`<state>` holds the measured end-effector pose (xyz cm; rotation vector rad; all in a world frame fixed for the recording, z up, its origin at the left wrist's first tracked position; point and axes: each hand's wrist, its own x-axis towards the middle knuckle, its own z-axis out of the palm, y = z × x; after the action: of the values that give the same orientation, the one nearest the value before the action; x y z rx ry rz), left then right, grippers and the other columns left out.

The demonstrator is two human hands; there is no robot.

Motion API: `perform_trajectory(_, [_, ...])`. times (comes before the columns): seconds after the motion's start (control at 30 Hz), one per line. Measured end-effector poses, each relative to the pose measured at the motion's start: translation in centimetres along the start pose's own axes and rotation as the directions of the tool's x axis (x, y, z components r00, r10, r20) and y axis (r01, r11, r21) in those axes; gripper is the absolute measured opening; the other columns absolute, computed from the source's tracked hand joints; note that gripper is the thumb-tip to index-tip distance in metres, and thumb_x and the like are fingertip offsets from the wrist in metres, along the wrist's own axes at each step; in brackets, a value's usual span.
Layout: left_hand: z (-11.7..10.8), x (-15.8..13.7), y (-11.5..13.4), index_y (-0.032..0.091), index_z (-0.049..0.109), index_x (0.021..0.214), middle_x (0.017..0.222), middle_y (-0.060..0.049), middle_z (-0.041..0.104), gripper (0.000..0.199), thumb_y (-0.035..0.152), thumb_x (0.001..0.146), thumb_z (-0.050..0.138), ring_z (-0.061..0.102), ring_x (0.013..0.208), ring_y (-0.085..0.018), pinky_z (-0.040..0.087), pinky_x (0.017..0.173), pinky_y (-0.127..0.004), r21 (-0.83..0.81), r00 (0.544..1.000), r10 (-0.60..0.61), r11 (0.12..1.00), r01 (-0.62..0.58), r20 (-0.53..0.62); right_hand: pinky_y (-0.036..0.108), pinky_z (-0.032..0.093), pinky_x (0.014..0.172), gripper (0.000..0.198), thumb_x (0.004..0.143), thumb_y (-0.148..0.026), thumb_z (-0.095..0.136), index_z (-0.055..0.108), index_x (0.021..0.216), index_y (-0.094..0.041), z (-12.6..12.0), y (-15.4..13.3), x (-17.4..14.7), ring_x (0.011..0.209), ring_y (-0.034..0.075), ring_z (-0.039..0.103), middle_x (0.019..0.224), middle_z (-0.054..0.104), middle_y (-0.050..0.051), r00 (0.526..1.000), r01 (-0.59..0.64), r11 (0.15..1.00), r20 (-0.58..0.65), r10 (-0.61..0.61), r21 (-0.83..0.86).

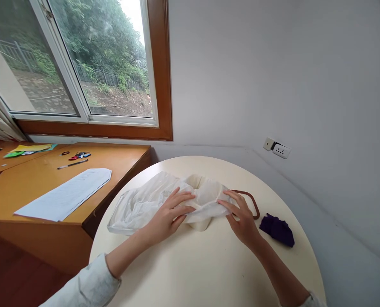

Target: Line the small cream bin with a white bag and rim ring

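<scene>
Thin, crumpled white cloth (142, 204) lies across the round table, partly over a cream-coloured object (200, 225) that peeks out underneath; the rest of that object is hidden. Spread fingers of my left hand (172, 209) rest on the middle of the cloth, near its front edge. My right hand (243, 217) has its fingers over the cloth's right end and its thumb below the edge, holding it. Just behind the right hand, a brown loop (255, 204) like a handle sticks out to the right. A folded dark purple cloth (277, 230) sits to the right of that hand.
The round cream table (209, 273) stands close to the wall. At the left is a wooden desk (126, 160) with papers (65, 194), a pen (72, 164), keys (79, 155) and coloured sheets (33, 148). A window and a wall socket (281, 150) are behind.
</scene>
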<state>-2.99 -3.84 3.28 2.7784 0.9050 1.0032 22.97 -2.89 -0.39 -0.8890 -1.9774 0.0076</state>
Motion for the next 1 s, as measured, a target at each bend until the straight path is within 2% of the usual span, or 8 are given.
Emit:
perform_trajectory(0.07, [0.1, -0.1, 0.3, 0.020, 0.054, 0.107, 0.113, -0.007, 0.058, 0.030, 0.008, 0.086, 0.037, 0.048, 0.114, -0.018, 0.024, 0.108, -0.048, -0.034, 0.998, 0.040, 0.999, -0.042, -0.042, 0.045, 0.038, 0.094, 0.036, 0.081, -0.008, 0.043, 0.055, 0.110, -0.026, -0.5, -0.3, 0.0, 0.115, 0.023, 0.044, 0.117, 0.052, 0.007, 0.997, 0.051, 0.999, -0.056, -0.050, 0.011])
perform_trajectory(0.13, [0.2, -0.3, 0.8, 0.019, 0.051, 0.109, 0.099, -0.007, 0.062, 0.031, 0.005, 0.085, 0.036, 0.053, 0.103, -0.017, 0.030, 0.104, -0.046, -0.061, 0.995, 0.079, 0.995, -0.083, -0.061, 0.044, 0.040, 0.089, 0.034, 0.080, -0.006, 0.043, 0.053, 0.107, -0.024, -1.1, -0.9, -0.1, 0.104, 0.022, 0.050, 0.105, 0.058, 0.007, 0.995, 0.087, 0.995, -0.043, -0.086, 0.037])
perform_trajectory(0.23, [0.5, -0.7, 1.5, 0.018, 0.050, 0.105, 0.085, -0.006, 0.061, 0.030, 0.003, 0.084, 0.034, 0.055, 0.085, -0.016, 0.040, 0.093, -0.041, -0.087, 0.994, 0.104, 0.991, -0.106, -0.028, 0.039, 0.043, 0.077, 0.027, 0.080, -0.005, 0.041, 0.051, 0.100, -0.021, -1.7, -1.9, -0.7, 0.080, 0.019, 0.054, 0.084, 0.060, 0.005, 0.995, 0.087, 0.994, 0.051, -0.090, 0.062])
perform_trajectory(0.33, [0.7, -0.9, 2.1, 0.018, 0.050, 0.099, 0.079, -0.006, 0.059, 0.027, 0.006, 0.084, 0.031, 0.053, 0.077, -0.016, 0.044, 0.074, -0.032, -0.075, 0.995, 0.037, 0.997, -0.030, 0.093, 0.036, 0.041, 0.070, 0.023, 0.079, -0.004, 0.037, 0.048, 0.091, -0.020, -1.8, -2.8, -1.4, 0.067, 0.016, 0.048, 0.075, 0.058, 0.003, 0.977, 0.050, 0.998, 0.204, -0.059, 0.048])
perform_trajectory(0.43, [1.0, -1.1, 2.5, 0.020, 0.048, 0.097, 0.080, -0.005, 0.058, 0.025, 0.009, 0.084, 0.030, 0.054, 0.073, -0.016, 0.041, 0.064, -0.025, -0.049, 0.964, -0.088, 0.993, 0.103, 0.251, 0.033, 0.039, 0.067, 0.021, 0.076, -0.003, 0.038, 0.048, 0.086, -0.019, -1.3, -3.3, -2.0, 0.066, 0.016, 0.047, 0.075, 0.058, 0.003, 0.934, 0.029, 0.999, 0.354, -0.039, 0.033])
perform_trajectory(0.63, [2.2, -1.7, 2.1, 0.022, 0.042, 0.096, 0.066, 0.001, 0.053, 0.019, 0.016, 0.087, 0.027, 0.048, 0.054, -0.013, 0.030, 0.050, -0.022, -0.017, 0.840, -0.232, 0.961, 0.275, 0.490, 0.030, 0.035, 0.065, 0.020, 0.073, -0.005, 0.039, 0.050, 0.080, -0.019, 0.4, -3.1, -2.7, 0.060, 0.014, 0.043, 0.066, 0.055, 0.001, 0.863, -0.007, 0.997, 0.504, 0.041, -0.070])
perform_trajectory(0.83, [3.7, -2.5, 1.0, 0.021, 0.043, 0.090, 0.060, 0.002, 0.047, 0.016, 0.015, 0.082, 0.030, 0.042, 0.049, -0.013, 0.025, 0.046, -0.023, 0.031, 0.774, -0.284, 0.946, 0.324, 0.566, 0.028, 0.034, 0.065, 0.016, 0.075, -0.008, 0.040, 0.051, 0.078, -0.019, 1.6, -2.3, -2.9, 0.063, 0.015, 0.044, 0.066, 0.056, 0.000, 0.817, -0.040, 0.987, 0.564, 0.121, -0.153])
perform_trajectory(1.0, [4.3, -2.3, 0.3, 0.021, 0.050, 0.089, 0.064, 0.001, 0.053, 0.021, 0.016, 0.080, 0.031, 0.046, 0.053, -0.014, 0.031, 0.050, -0.023, -0.035, 0.775, -0.324, 0.913, 0.407, 0.542, 0.027, 0.035, 0.062, 0.015, 0.077, -0.010, 0.040, 0.051, 0.079, -0.019, 2.1, -1.7, -2.9, 0.067, 0.016, 0.047, 0.068, 0.056, 0.000, 0.816, -0.078, 0.981, 0.554, 0.165, -0.178])
